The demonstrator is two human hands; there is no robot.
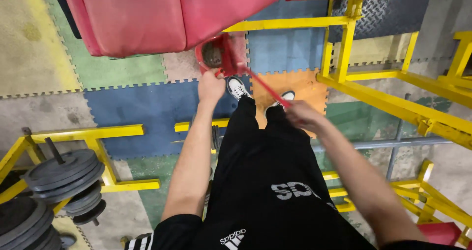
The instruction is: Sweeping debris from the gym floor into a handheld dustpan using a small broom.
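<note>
Black short-sleeved shirt (172, 233), black trousers (268, 181) with white lettering, black-and-white sneakers (237, 87).

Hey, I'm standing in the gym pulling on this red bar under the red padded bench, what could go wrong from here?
1. The right hand grips the thin red bar while it looks blurred; it might slip.
2. The left hand is up against the red metal bracket under the red padded bench, so its fingers could get pinched.
3. The yellow floor bar and the weight plates lie close to your shoes: a possible trip.

Both arms stretched forward; left hand (210, 86) fisted, right hand (302, 115) closed, slightly blurred.
</note>
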